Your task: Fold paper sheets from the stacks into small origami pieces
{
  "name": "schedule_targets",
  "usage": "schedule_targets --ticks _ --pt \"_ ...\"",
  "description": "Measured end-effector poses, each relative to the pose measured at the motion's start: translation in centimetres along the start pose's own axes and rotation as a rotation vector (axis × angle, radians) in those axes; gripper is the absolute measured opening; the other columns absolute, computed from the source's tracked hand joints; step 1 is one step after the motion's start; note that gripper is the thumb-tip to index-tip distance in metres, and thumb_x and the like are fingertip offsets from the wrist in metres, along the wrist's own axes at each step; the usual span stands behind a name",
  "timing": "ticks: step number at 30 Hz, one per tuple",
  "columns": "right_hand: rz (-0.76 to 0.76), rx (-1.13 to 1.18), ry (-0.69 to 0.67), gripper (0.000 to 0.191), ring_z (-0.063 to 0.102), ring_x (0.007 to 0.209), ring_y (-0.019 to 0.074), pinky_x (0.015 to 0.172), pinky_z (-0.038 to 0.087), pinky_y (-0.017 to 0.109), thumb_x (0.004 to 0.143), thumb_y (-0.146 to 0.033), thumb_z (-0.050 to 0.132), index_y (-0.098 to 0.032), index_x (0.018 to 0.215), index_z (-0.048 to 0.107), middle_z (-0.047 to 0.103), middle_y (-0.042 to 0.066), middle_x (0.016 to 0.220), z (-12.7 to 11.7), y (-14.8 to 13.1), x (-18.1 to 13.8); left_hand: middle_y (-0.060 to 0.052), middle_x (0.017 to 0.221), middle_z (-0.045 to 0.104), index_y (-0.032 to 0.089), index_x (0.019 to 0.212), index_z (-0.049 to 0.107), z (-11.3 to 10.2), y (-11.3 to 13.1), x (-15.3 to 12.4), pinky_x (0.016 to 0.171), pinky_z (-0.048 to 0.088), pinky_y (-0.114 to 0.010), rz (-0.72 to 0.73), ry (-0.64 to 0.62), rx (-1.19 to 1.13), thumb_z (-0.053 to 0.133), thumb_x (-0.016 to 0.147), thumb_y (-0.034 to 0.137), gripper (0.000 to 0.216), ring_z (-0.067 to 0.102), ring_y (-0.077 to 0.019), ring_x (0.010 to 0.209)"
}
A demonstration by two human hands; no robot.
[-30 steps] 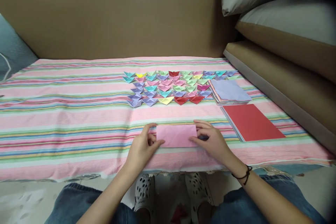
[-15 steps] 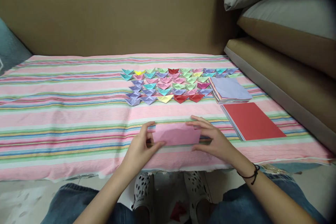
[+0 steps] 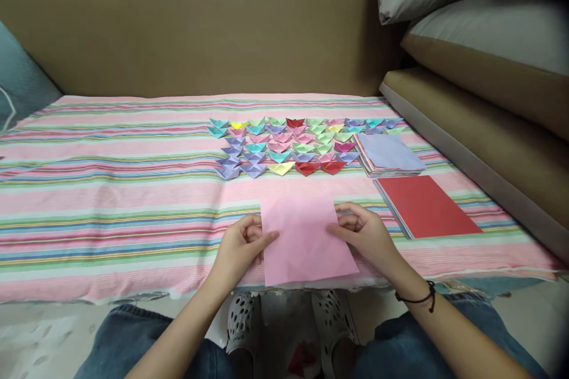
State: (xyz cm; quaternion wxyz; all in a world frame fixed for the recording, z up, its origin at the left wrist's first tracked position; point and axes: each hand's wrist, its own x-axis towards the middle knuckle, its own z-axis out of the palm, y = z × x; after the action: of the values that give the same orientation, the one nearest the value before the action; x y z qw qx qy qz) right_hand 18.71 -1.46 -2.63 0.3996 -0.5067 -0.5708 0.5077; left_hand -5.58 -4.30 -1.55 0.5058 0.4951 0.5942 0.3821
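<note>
A pink sheet of paper [image 3: 302, 243] is spread open between my two hands, over the near part of the striped cloth. My left hand [image 3: 244, 246] pinches its left edge, thumb on top and fingers behind. At the right edge, my right hand [image 3: 364, 234] grips the sheet the same way, a dark cord bracelet on that wrist. Beyond the sheet lie rows of small folded paper boats [image 3: 280, 143] in purple, teal, green, pink, yellow and red. The fingertips behind the sheet are hidden.
To the right sit a stack of paper topped with lilac [image 3: 391, 153] and another topped with red [image 3: 429, 207]. Cushions [image 3: 489, 35] are piled at the far right. A striped cloth [image 3: 111, 207] covers the seat. A red piece [image 3: 302, 358] lies on the floor between the shoes.
The pink paper was a narrow, folded strip; now it is opened out into a full sheet that reaches nearer to me. My hands have shifted to grip its side edges.
</note>
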Motion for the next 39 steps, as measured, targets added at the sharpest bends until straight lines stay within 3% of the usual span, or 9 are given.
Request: schedule_targets --ticks 4,7,10,12,16,18,21,27,39 --pt "0.03 -0.189 0.002 0.055 0.057 0.047 0.0143 0.046 0.045 0.025 0.07 -0.032 0.07 -0.023 0.116 0.042 0.06 -0.007 0.058 0.0 0.9 0.2 0.01 0.052 0.051 0.021 0.104 0.045 -0.2 -1.1 0.1 0.046 0.036 -0.022 0.092 0.127 0.383 0.068 0.073 0.037 0.042 0.051 -0.0133 0.045" --pt "-0.166 -0.5 0.029 0.041 0.055 0.05 0.0148 0.051 0.046 0.027 0.078 -0.03 0.063 -0.022 0.116 0.049 0.056 -0.005 0.058 -0.9 0.8 0.0 0.001 0.071 0.06 0.022 0.111 0.051 -0.6 -1.3 -0.2 0.057 0.042 -0.027 0.356 0.195 0.791 0.064 0.079 0.034 0.036 0.059 -0.0187 0.067" --pt "-0.446 -0.67 -0.092 0.032 0.063 0.084 0.0216 0.075 0.051 0.035 0.078 -0.034 0.066 -0.024 0.108 0.061 0.065 0.005 0.086 -1.9 0.2 -0.2 -0.008 0.105 0.063 0.023 0.103 0.062 -1.3 -0.9 -0.3 0.079 0.046 -0.036 0.726 0.03 0.959 0.051 0.088 0.022 0.019 0.057 -0.0235 0.099" --pt "-0.586 -0.704 -0.316 0.051 0.052 0.116 0.0289 0.099 0.04 0.046 0.067 -0.042 0.075 -0.028 0.114 0.061 0.06 0.009 0.119 -2.4 0.0 -0.3 -0.007 0.12 0.06 0.024 0.106 0.063 -1.9 -0.8 -0.3 0.091 0.043 -0.039 0.847 -0.171 0.975 0.044 0.092 0.019 0.024 0.052 -0.023 0.114" --pt "-0.569 -0.822 -0.544 0.081 0.026 0.137 0.0331 0.111 0.007 0.061 0.06 -0.039 0.08 -0.032 0.134 0.046 0.039 0.007 0.146 -2.5 0.5 -0.7 -0.008 0.136 0.052 0.025 0.129 0.05 -3.1 -1.4 -0.2 0.101 0.039 -0.044 0.805 -0.428 0.998 0.062 0.08 0.047 0.055 0.043 -0.0276 0.127" --pt "-0.539 -0.837 -0.536 0.071 0.026 0.138 0.031 0.111 0.005 0.061 0.067 -0.032 0.076 -0.033 0.132 0.047 0.039 0.006 0.146 -2.4 1.0 -0.8 -0.008 0.141 0.046 0.027 0.137 0.041 -3.5 -1.8 -0.3 0.104 0.036 -0.047 0.793 -0.473 0.994 0.068 0.072 0.049 0.074 0.039 -0.0293 0.131" --pt "-0.548 -0.805 -0.484 0.044 0.031 0.136 0.0281 0.11 0.011 0.059 0.076 -0.026 0.067 -0.033 0.119 0.059 0.046 0.004 0.141 -2.3 1.4 -0.6 -0.006 0.143 0.043 0.029 0.139 0.037 -3.7 -2.1 -0.4 0.107 0.033 -0.046 0.77 -0.465 0.977 0.064 0.081 0.036 0.065 0.035 -0.0263 0.134" --pt "-0.565 -0.608 -0.274 0.014 0.054 0.117 0.025 0.103 0.032 0.052 0.084 -0.021 0.058 -0.027 0.086 0.07 0.07 0.003 0.108 -1.8 1.5 0.3 -0.006 0.114 0.067 0.024 0.103 0.066 -2.3 -1.5 -0.2 0.099 0.039 -0.042 0.726 -0.254 0.725 0.057 0.086 0.03 0.02 0.054 -0.0232 0.116" --pt "-0.338 -0.413 0.045 0.023 0.063 0.086 0.0227 0.08 0.048 0.037 0.08 -0.036 0.062 -0.023 0.061 0.061 0.069 0.004 0.081 0.1 1.0 0.6 0.0 0.067 0.064 0.019 0.077 0.062 -0.3 -2.0 0.4 0.066 0.043 -0.028 0.369 0.204 0.482 0.061 0.08 0.034 0.016 0.059 -0.0159 0.067"
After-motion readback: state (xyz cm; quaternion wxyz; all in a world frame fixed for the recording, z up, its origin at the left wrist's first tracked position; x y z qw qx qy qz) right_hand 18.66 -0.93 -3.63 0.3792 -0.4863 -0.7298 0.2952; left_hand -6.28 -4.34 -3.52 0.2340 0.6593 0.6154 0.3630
